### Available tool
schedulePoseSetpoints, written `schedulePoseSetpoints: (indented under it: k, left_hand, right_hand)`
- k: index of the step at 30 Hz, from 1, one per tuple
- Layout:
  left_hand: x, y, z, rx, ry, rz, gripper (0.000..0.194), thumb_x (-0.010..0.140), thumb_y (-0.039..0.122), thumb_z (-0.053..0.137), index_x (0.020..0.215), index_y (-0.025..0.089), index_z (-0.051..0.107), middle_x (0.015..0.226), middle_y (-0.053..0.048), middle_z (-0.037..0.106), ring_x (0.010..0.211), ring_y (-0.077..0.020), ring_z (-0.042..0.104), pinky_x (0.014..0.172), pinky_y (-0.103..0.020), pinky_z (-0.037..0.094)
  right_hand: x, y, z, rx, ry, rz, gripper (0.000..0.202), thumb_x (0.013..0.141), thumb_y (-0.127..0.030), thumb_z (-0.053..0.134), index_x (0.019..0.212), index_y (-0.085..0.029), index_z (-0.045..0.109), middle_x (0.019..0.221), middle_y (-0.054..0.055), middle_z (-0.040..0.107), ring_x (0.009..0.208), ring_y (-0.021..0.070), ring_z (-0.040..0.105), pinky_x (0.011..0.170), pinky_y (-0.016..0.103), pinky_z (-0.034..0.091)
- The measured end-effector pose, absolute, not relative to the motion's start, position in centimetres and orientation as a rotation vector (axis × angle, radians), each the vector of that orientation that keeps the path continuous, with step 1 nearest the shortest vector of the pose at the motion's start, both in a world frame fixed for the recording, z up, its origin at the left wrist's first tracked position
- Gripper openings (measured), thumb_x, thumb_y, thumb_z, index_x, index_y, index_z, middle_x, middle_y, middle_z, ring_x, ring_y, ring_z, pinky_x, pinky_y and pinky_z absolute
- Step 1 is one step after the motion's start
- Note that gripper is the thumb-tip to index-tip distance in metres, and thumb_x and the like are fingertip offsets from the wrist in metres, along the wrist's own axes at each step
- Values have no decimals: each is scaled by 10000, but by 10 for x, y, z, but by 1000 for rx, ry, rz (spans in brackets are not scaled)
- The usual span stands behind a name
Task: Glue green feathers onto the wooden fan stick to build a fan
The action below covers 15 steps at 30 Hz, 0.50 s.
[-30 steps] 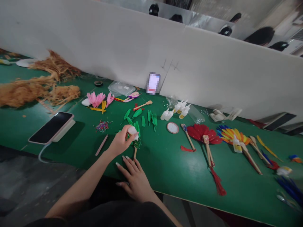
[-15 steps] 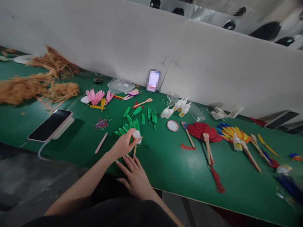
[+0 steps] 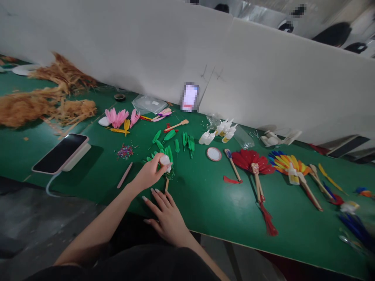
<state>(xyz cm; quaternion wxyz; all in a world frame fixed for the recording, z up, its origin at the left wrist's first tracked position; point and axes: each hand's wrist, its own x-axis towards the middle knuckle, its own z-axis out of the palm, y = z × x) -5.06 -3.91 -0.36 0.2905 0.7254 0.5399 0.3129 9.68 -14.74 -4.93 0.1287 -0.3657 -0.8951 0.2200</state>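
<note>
My left hand (image 3: 149, 173) is closed around a small white squeeze bottle (image 3: 165, 160), bottom end up, over a fan of green feathers (image 3: 169, 153). The hand hides the bottle's tip and part of the fan. A wooden handle (image 3: 166, 185) runs from the fan toward me. My right hand (image 3: 169, 218) lies flat on the green table with its fingers spread, fingertips at the handle's lower end. Loose green feathers (image 3: 190, 144) lie beyond the fan.
To the right lie a red feather fan (image 3: 253, 160) and a blue-yellow one (image 3: 288, 164). White bottles (image 3: 225, 129) stand behind a round lid (image 3: 214, 153). Leftward are colourful beads (image 3: 125, 152), a pink stick (image 3: 125, 175), pink feathers (image 3: 116, 118) and a phone (image 3: 61, 153).
My left hand and the bottle have shifted slightly left and away from me over the green fan, showing more of its lower part. My right hand stays nearly in place.
</note>
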Motion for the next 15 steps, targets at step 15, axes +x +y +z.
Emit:
schedulePoseSetpoints:
  k: [15]
  left_hand:
    - [-48,-34,-5,1890,1457,856,236,871,338,498,1042,182,455,676,27,554,573,-127,552,537,-215,395]
  right_hand:
    - [97,-147,-49,-1059,-2602,580,614,929,-456,450,1475,-279,233,1553,65,263,1436,194,214,1157,436,262]
